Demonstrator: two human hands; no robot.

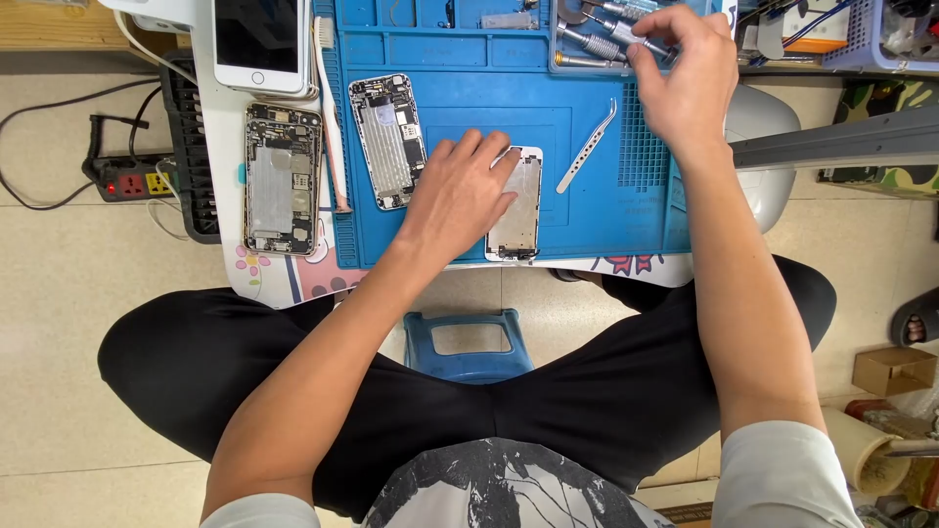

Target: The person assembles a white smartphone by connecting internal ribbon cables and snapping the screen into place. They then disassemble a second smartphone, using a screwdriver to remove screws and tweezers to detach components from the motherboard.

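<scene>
Head view: the left hand [460, 191] lies flat, fingers spread, pressing a white phone screen panel [518, 210] onto the blue repair mat [587, 220]. The right hand [685, 73] pinches a metal screwdriver [641, 37] in the tool tray [577, 39]; tweezers [587, 147] lie nearby.

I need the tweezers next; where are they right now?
In the head view, the tweezers lie on the blue work mat, just right of the phone screen panel under the left hand, below the right hand.

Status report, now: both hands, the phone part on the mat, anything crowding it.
Left hand flat on phone screen panel, blue mat. Right hand fingering screwdrivers in the tray. Tweezers beside panel, apart.
</scene>
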